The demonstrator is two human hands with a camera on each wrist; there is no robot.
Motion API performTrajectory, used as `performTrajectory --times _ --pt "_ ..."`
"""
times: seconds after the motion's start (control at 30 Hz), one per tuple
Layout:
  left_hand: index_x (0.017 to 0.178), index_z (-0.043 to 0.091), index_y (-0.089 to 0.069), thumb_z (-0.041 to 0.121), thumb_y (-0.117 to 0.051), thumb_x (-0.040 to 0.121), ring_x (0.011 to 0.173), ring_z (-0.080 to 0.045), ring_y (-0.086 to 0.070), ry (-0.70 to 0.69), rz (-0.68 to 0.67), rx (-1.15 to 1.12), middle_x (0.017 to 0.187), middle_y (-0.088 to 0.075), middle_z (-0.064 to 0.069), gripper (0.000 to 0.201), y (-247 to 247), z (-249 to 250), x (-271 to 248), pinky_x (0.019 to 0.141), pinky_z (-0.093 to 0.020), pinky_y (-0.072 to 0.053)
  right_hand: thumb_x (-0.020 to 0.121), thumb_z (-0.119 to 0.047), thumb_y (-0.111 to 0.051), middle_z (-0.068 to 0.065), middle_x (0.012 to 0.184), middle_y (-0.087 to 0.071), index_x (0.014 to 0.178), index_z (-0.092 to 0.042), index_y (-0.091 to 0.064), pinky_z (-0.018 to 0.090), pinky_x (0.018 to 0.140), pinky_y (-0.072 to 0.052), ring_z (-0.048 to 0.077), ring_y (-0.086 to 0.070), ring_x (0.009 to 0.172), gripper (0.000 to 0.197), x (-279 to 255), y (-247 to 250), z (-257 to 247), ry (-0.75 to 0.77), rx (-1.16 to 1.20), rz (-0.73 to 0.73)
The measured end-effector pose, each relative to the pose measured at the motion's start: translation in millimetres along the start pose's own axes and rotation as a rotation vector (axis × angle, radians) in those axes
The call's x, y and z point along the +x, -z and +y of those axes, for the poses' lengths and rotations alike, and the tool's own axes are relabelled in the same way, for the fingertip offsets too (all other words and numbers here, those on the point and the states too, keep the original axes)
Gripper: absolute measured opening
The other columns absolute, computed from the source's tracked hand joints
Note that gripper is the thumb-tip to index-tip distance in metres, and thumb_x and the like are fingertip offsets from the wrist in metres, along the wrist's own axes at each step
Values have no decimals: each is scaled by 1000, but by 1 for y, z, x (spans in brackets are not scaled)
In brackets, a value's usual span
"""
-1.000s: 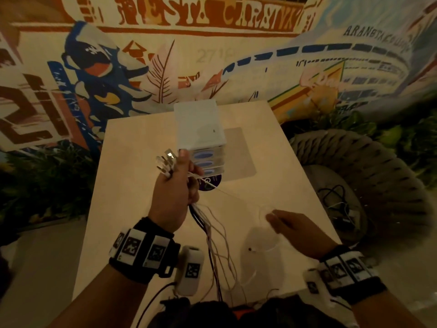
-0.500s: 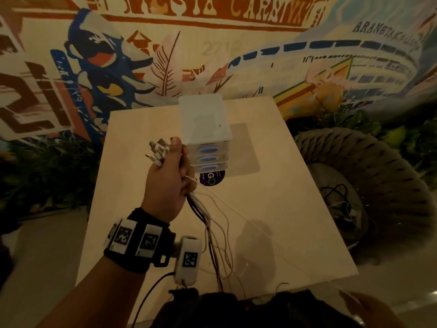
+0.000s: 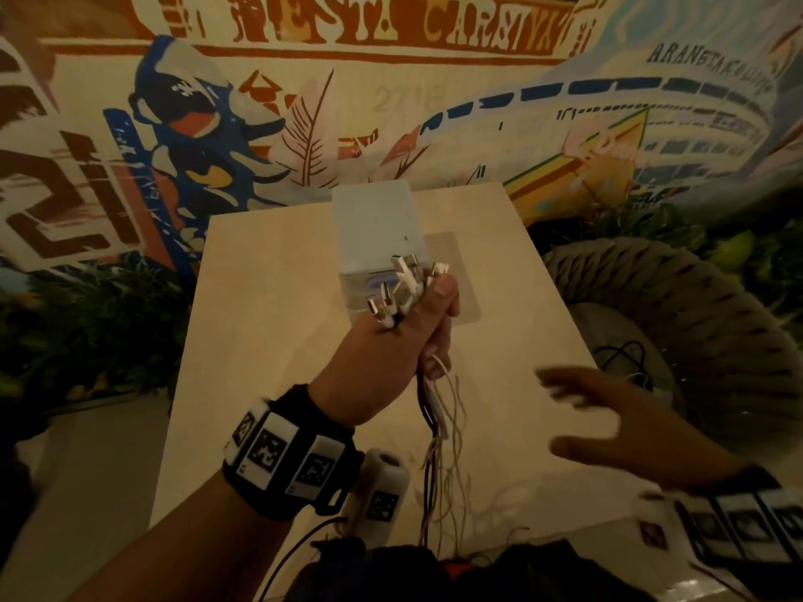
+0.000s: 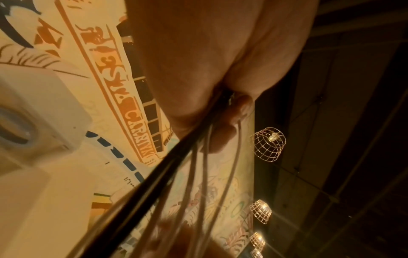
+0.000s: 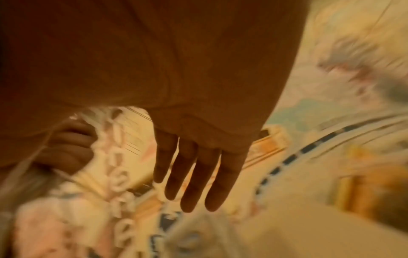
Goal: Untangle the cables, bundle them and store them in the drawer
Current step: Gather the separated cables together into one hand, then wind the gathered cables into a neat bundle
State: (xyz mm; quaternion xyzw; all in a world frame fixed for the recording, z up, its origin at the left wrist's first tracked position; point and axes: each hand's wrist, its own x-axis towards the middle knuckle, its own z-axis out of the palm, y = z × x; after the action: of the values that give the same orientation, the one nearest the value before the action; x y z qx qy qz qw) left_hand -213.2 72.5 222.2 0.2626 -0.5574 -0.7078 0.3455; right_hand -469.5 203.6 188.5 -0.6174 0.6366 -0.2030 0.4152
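Observation:
My left hand (image 3: 417, 336) grips a bunch of thin cables (image 3: 439, 432) above the table, with their metal plug ends (image 3: 397, 288) sticking up out of the fist. The white and dark strands (image 4: 194, 183) hang down toward the table's near edge. My right hand (image 3: 608, 432) hovers to the right of the cables, blurred, with straight spread fingers (image 5: 194, 174) and nothing in it. A small white drawer unit (image 3: 376, 236) stands at the middle of the table just behind the left hand, its drawers shut.
The pale table (image 3: 269, 323) stands against a painted mural wall (image 3: 391, 102). A woven round basket (image 3: 678, 332) with dark cords inside sits right of the table. Plants line the left side (image 3: 87, 323). Dark cloth lies at the near edge (image 3: 391, 571).
My left hand has lifted the cable bunch up and right, in front of the drawer unit. The right hand let go of the thin white strand, swung out low right, and came back open.

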Motion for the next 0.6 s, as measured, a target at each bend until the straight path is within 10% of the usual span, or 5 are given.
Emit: performTrajectory --times 0.13,0.23,0.4,0.6 --pt "81 11 -54 32 -47 106 56 -24 -46 -96 47 22 56 -35 -4 33 -14 8 6 66 -40 -50 74 -54 -83 -20 136 -61 142 -39 -51 28 107 -45 0 -57 124 76 66 -30 -74 181 208 -170" --pt "87 8 -54 34 -50 103 60 -25 -57 -90 170 -46 59 -36 -6 31 -7 19 7 68 -47 -60 98 -23 -64 12 89 -72 106 -13 -70 30 74 -57 17 -70 74 14 94 -68 -98 207 369 -257" --pt "89 13 -50 33 -41 106 44 -11 -24 -50 229 -138 60 -22 -1 28 31 33 -4 46 -26 -21 98 -43 -62 4 53 -47 70 -17 -57 26 50 -45 20 -49 46 39 98 -87 -88 52 395 -312" --pt "84 19 -52 36 -41 108 44 -8 -17 -134 375 -154 59 -24 4 31 72 58 -13 40 -22 -17 89 -58 -61 -7 43 -47 56 -22 -46 25 52 -48 11 -53 40 51 87 -93 -24 -115 222 -418"
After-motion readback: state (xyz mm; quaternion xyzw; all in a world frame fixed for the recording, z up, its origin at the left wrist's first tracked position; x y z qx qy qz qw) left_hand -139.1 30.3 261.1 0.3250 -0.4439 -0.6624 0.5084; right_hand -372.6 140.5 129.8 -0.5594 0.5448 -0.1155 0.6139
